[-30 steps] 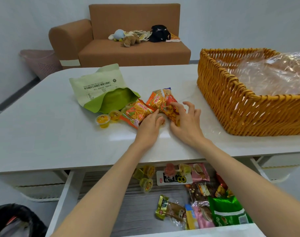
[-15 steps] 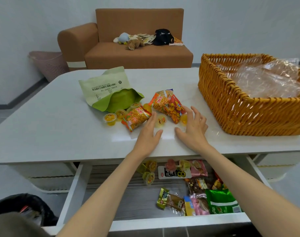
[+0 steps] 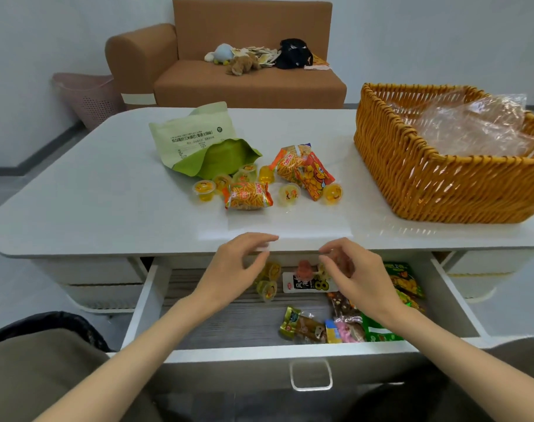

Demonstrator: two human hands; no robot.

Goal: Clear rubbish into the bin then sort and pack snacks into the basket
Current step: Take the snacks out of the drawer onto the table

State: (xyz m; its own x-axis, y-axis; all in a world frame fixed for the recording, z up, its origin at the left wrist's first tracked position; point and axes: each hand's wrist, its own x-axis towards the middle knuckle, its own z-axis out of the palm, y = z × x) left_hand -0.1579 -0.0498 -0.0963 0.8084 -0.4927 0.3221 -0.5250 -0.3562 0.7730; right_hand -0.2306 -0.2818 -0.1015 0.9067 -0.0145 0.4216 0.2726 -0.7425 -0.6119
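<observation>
2 hands, the left hand (image 3: 235, 266) and the right hand (image 3: 357, 275), hover over the open drawer (image 3: 146, 300) below the counter (image 3: 92, 193) edge. Fingers curl loosely, and it is unclear whether either grip holds anything. Snack packets (image 3: 247, 196) and jelly cups (image 3: 204, 190) lie loose, apart from the basket (image 3: 427, 184). Round cups could roll off, or snacks could get packed over the crumpled plastic wrap (image 3: 472, 126) inside it.

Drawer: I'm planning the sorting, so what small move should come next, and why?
Probably lower the right hand onto the white snack pack beneath its fingertips: it and the left hand hover apparently empty over the open drawer, where snacks lie unsorted.
</observation>
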